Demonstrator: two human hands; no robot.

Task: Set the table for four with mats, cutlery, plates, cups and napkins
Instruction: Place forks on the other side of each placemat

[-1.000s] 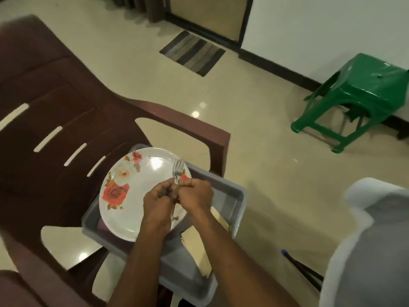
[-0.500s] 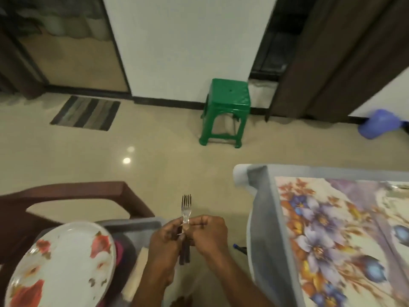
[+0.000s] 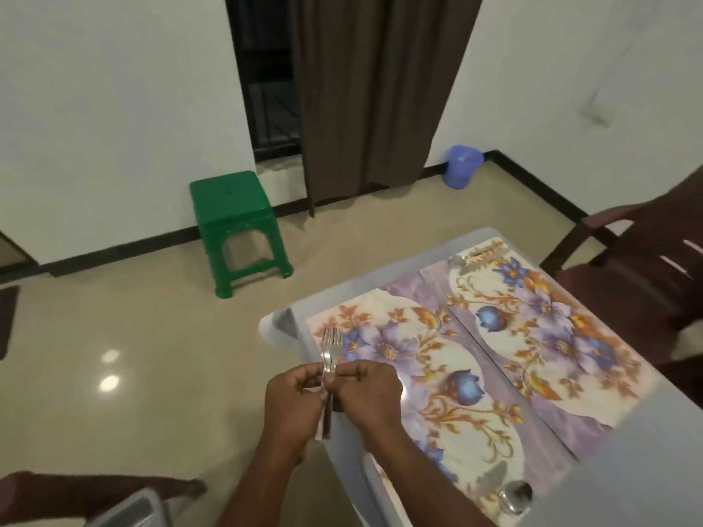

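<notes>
Both hands, left hand [image 3: 291, 397] and right hand [image 3: 367, 391], pinch the forks [image 3: 330, 349] upright, fingers curled round the handles. The floral mat [image 3: 430, 378] lies just right of the grip.

The silver metal forks' [image 3: 328, 378] middle is hidden by both hands [image 3: 334, 393]; the grey plastic tub [image 3: 129, 511] is cut off by the bottom edge.

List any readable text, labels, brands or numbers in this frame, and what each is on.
None readable.
The forks held in the left hand and right hand: any stamp is too small to see.
The floral mats carry only a flower pattern.
The green stool and blue bin show no label.
</notes>
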